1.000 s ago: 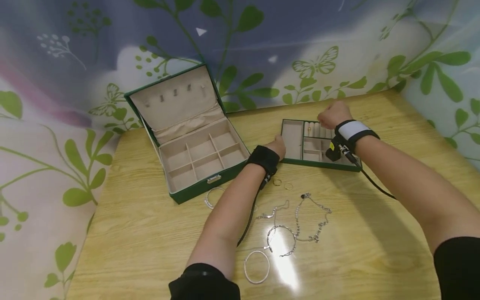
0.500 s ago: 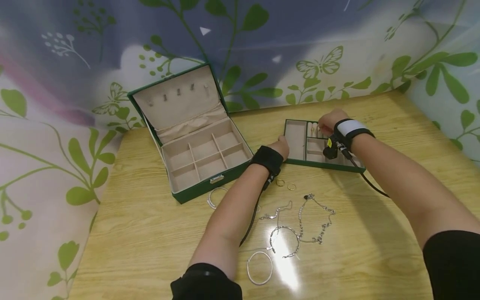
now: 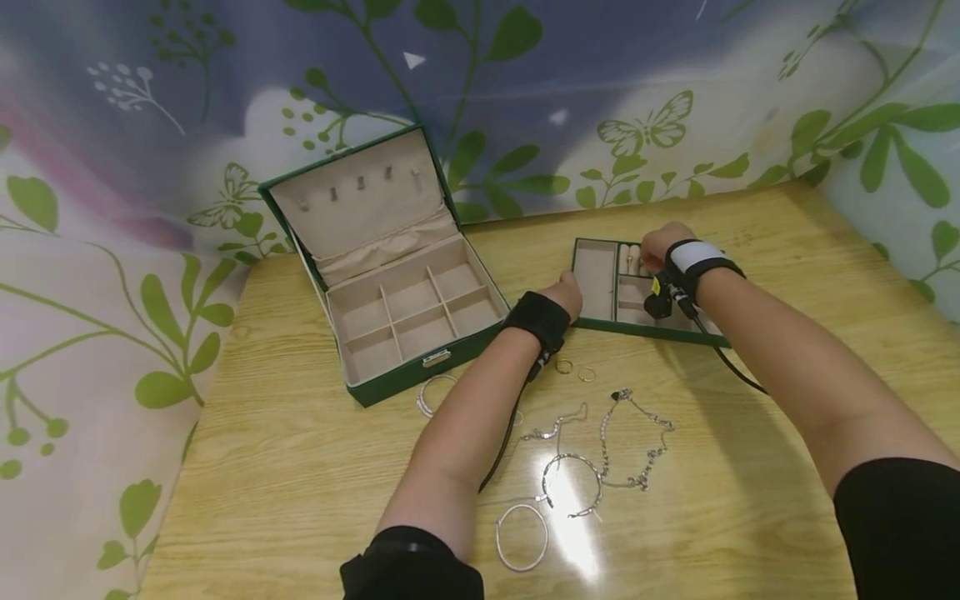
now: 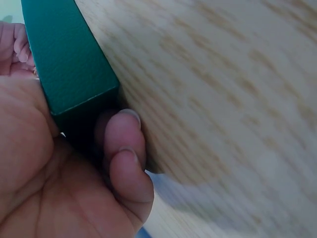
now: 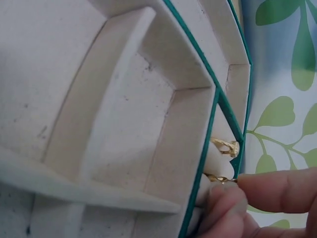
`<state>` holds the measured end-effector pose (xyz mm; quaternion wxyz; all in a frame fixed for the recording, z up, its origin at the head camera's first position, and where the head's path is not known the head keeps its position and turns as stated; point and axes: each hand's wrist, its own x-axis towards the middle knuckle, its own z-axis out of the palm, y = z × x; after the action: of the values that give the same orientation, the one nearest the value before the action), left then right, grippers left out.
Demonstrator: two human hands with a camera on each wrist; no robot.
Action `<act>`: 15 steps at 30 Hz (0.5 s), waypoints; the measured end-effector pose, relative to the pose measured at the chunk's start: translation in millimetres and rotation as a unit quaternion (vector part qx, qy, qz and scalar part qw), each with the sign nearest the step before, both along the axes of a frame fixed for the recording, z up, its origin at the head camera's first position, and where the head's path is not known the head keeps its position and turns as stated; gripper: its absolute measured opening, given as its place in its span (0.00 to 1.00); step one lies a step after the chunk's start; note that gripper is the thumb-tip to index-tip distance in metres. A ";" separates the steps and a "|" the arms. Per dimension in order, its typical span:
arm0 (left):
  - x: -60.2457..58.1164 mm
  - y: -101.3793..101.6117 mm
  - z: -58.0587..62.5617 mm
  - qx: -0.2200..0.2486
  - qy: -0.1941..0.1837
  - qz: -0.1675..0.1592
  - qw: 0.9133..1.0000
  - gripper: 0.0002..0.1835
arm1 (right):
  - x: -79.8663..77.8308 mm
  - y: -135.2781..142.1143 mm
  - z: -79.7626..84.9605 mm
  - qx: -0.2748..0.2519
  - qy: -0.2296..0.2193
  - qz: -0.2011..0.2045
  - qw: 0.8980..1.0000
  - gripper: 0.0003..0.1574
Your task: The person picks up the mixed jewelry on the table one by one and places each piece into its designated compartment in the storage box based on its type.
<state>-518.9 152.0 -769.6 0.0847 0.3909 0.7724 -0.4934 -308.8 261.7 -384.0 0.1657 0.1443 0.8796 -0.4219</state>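
My left hand (image 3: 566, 296) grips the left end of a shallow green jewelry tray (image 3: 596, 279), its fingers curled around the corner in the left wrist view. At the tray's back, my right hand (image 3: 666, 242) pinches a gold ring (image 5: 220, 179) between thumb and finger, right at the cream ring rolls. Another gold ring (image 5: 228, 147) sits in the slot beside it. Between the arms, two gold-colored rings (image 3: 564, 367) lie on the table in front of the tray.
An open green jewelry box (image 3: 401, 379) with bare compartments and hooks in its lid stands at left. Nearer on the wooden table (image 3: 285, 483) lie a necklace (image 3: 604, 433), a chain bracelet (image 3: 555, 431), a cuff bracelet (image 3: 545, 479) and a plain bangle (image 3: 522, 569). A patterned cloth hangs behind.
My right hand has come down from above the tray into the ring rolls, with the ring in its fingertips. The left hand keeps its grip on the tray's end.
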 end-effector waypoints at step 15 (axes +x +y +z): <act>-1.1 10.1 1.7 -0.081 -0.028 0.005 0.996 0.21 | -2.1 -0.1 -5.8 0.030 0.008 0.009 0.999 0.22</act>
<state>-520.0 162.1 -768.0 0.1401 0.3929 0.7293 -0.5423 -310.9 261.6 -389.8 0.1581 0.1378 0.8944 -0.3950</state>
